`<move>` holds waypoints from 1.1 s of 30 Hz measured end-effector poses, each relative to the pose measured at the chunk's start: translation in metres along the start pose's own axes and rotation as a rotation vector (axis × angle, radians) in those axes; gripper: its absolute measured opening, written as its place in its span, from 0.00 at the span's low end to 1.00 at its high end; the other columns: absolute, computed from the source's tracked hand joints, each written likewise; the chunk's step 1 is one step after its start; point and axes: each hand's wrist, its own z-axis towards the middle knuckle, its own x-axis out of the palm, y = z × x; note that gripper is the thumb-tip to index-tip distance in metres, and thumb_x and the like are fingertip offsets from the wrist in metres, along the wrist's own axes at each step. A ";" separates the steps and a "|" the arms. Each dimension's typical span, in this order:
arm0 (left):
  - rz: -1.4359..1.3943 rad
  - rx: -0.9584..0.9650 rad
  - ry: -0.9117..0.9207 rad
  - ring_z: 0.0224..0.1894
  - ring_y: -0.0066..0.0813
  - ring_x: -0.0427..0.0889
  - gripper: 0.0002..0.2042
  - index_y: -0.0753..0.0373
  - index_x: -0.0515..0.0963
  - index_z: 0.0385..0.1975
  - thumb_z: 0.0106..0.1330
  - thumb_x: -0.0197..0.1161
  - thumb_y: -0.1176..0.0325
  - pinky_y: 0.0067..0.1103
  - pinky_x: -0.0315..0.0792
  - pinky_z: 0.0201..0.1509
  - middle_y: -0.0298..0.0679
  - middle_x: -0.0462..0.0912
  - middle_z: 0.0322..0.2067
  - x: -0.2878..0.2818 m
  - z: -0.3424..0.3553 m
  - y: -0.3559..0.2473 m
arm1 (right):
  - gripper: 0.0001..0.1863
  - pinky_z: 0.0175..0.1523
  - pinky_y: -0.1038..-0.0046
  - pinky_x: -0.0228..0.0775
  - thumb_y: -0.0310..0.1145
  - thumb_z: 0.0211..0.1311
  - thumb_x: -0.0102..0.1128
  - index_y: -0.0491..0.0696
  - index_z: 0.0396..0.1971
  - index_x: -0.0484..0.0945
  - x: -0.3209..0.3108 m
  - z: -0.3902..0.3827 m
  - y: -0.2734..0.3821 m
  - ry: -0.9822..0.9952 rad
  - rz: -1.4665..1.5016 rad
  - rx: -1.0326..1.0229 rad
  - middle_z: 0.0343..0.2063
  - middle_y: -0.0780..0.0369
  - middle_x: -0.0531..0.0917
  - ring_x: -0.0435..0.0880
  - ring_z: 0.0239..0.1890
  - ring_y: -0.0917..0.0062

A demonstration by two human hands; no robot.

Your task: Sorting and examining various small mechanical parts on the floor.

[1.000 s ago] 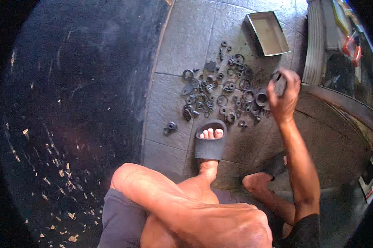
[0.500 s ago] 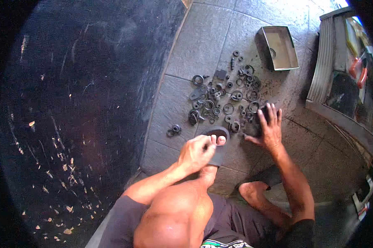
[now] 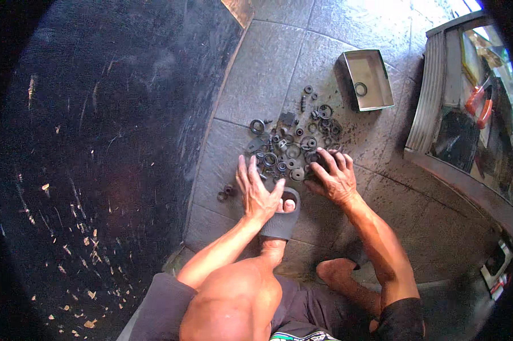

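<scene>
Small dark rings, seals and round rubber-like parts lie in a loose pile on the grey tiled floor. My left hand is at the pile's near left side, fingers stretched out and apart, its fingertips by the parts. On the right side, my right hand has its fingers spread and a little bent over the edge of the pile. Nothing shows held in either hand; the parts under the right fingertips are partly hidden. A few small round parts sit apart, left of my left hand.
Beyond the pile stands an open box with one ring inside. At right is a grey-framed case with red-handled pliers. A black scuffed panel fills the left. My sandalled foot is between my hands.
My left hand has moved from above my foot to the pile's left side and its fingers have opened. My right hand has come in toward the parts. The whole view has shifted slightly.
</scene>
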 end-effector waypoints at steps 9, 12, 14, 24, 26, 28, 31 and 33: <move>0.094 0.294 -0.016 0.75 0.66 0.51 0.52 0.63 0.55 0.74 0.52 0.79 0.51 0.53 0.50 0.77 0.61 0.51 0.75 0.030 0.024 0.017 | 0.19 0.44 0.64 0.83 0.34 0.52 0.66 0.55 0.46 0.83 -0.003 0.031 -0.017 -0.050 0.054 -0.081 0.54 0.57 0.80 0.81 0.52 0.58; 0.049 0.319 -0.006 0.75 0.65 0.52 0.52 0.61 0.57 0.74 0.50 0.81 0.56 0.53 0.52 0.77 0.60 0.51 0.75 0.030 0.027 0.017 | 0.16 0.40 0.64 0.84 0.32 0.53 0.64 0.54 0.45 0.82 -0.007 0.032 -0.015 -0.068 0.067 -0.080 0.50 0.57 0.81 0.83 0.49 0.59; 0.005 0.340 0.001 0.75 0.65 0.52 0.52 0.61 0.57 0.74 0.49 0.82 0.57 0.53 0.51 0.77 0.60 0.50 0.75 0.027 0.028 0.018 | 0.15 0.38 0.65 0.84 0.32 0.54 0.64 0.53 0.43 0.82 -0.013 0.031 -0.016 -0.023 0.080 -0.029 0.48 0.58 0.81 0.84 0.46 0.61; 0.212 0.357 -0.068 0.77 0.66 0.48 0.60 0.59 0.54 0.76 0.46 0.73 0.30 0.62 0.41 0.76 0.59 0.49 0.76 0.033 0.053 0.031 | 0.17 0.42 0.61 0.83 0.32 0.49 0.74 0.48 0.39 0.81 -0.031 0.043 -0.013 -0.007 0.293 0.128 0.42 0.56 0.83 0.85 0.45 0.58; 0.251 0.376 -0.094 0.77 0.65 0.49 0.61 0.60 0.55 0.75 0.46 0.69 0.26 0.60 0.42 0.77 0.59 0.50 0.76 0.034 0.054 0.036 | 0.17 0.42 0.61 0.83 0.30 0.49 0.73 0.48 0.40 0.80 -0.040 0.052 -0.013 -0.088 0.327 0.147 0.41 0.56 0.83 0.86 0.43 0.58; 0.252 0.403 -0.110 0.77 0.64 0.51 0.61 0.61 0.55 0.75 0.46 0.69 0.25 0.59 0.43 0.77 0.59 0.51 0.76 0.034 0.055 0.041 | 0.17 0.45 0.60 0.82 0.26 0.48 0.72 0.48 0.40 0.79 -0.057 0.067 -0.016 -0.252 0.366 0.164 0.39 0.55 0.83 0.86 0.42 0.57; 0.148 0.411 -0.133 0.76 0.64 0.52 0.55 0.62 0.56 0.74 0.55 0.62 0.25 0.59 0.43 0.77 0.60 0.53 0.74 0.030 0.055 0.042 | 0.12 0.45 0.63 0.78 0.23 0.53 0.69 0.44 0.37 0.79 -0.086 0.106 -0.048 -0.516 0.215 0.246 0.34 0.53 0.83 0.84 0.39 0.57; 0.034 0.391 -0.155 0.76 0.64 0.51 0.48 0.64 0.57 0.73 0.66 0.55 0.29 0.58 0.41 0.77 0.61 0.55 0.73 0.028 0.058 0.038 | 0.10 0.44 0.62 0.79 0.23 0.57 0.67 0.44 0.39 0.79 -0.102 0.132 -0.077 -0.526 0.177 0.390 0.35 0.53 0.84 0.85 0.36 0.58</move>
